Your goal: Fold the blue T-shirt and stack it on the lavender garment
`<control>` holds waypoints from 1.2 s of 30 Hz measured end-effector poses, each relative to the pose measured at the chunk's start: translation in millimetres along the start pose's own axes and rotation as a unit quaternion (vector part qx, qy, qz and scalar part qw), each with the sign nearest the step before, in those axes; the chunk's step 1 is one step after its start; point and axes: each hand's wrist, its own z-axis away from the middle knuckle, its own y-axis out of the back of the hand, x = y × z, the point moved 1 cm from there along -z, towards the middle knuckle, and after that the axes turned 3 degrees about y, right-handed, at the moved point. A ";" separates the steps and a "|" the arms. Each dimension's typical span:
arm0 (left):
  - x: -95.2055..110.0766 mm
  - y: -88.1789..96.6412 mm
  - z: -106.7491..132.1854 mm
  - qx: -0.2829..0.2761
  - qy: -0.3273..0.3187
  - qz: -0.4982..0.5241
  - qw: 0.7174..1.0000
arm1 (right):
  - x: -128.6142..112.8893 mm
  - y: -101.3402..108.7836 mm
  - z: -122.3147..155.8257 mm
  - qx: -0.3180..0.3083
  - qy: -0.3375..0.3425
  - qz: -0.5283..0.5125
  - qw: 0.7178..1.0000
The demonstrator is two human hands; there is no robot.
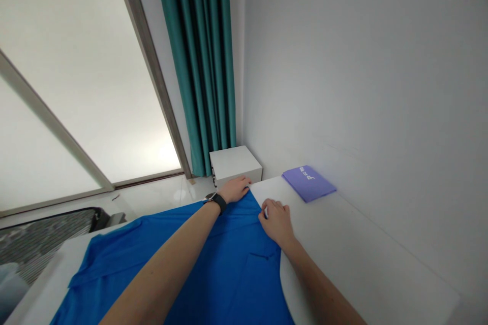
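A blue garment (229, 269) with a pocket-like seam, perhaps an apron, is spread over a white table (343, 254). At its narrow far corner, my left hand (234, 189) has its fingers closed over the cloth; the fingertips are partly hidden. A dark watch (217, 200) is on that wrist. Closer to me and further right, my right hand (276, 218) pinches the garment's right edge between thumb and fingers. Creases run across the cloth near both hands.
A folded purple item with white lettering (308, 183) lies by the wall (362, 86). Beyond the table stand a white box-like cabinet (236, 162) and a green curtain (202, 61). Frosted sliding panels (84, 61) are at the left, above a grey striped surface (49, 236).
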 end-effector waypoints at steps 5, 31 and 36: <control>2.5 6.3 14.0 0.023 -0.006 -0.008 1.000 | 1.2 -0.1 -0.7 -0.003 0.004 0.011 1.000; 27.0 21.9 133.4 0.003 -0.045 -0.049 0.998 | 23.2 -0.6 -9.8 -0.034 0.003 -0.066 0.997; 26.6 20.5 135.9 0.002 -0.054 -0.073 0.996 | 16.4 -1.5 -5.9 -0.049 0.022 -0.039 0.998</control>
